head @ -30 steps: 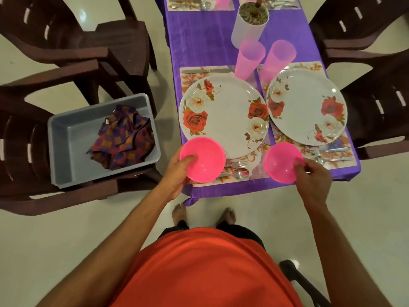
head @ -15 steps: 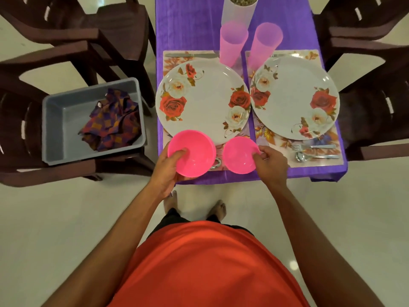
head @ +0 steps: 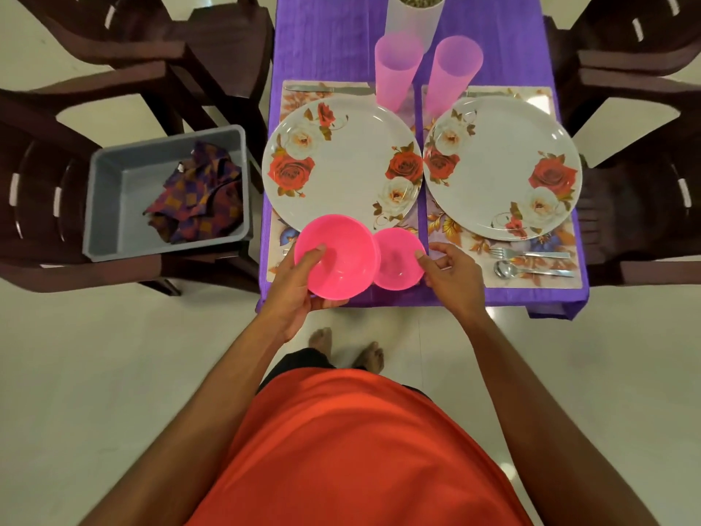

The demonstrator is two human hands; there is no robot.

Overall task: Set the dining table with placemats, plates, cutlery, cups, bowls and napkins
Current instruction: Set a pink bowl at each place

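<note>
Presently we hold:
- Left hand (head: pixel 299 290): grips one pink bowl (head: pixel 337 256), thumb inside the rim, over the table (head: pixel 455 298) near its front edge.
- Right hand (head: pixel 451 275): pinches the second bowl (head: pixel 398 258) by its rim, over the left placemat (head: pixel 282 229).
- Risk, we judge: rims knocking, or a bowl slipping off the edge.
- Both bowls: mouths up; round, no long axis.

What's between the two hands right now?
The head view shows two pink bowls between them: the left bowl, gripped by the left hand, overlaps the right bowl, whose rim the right hand holds.
</note>
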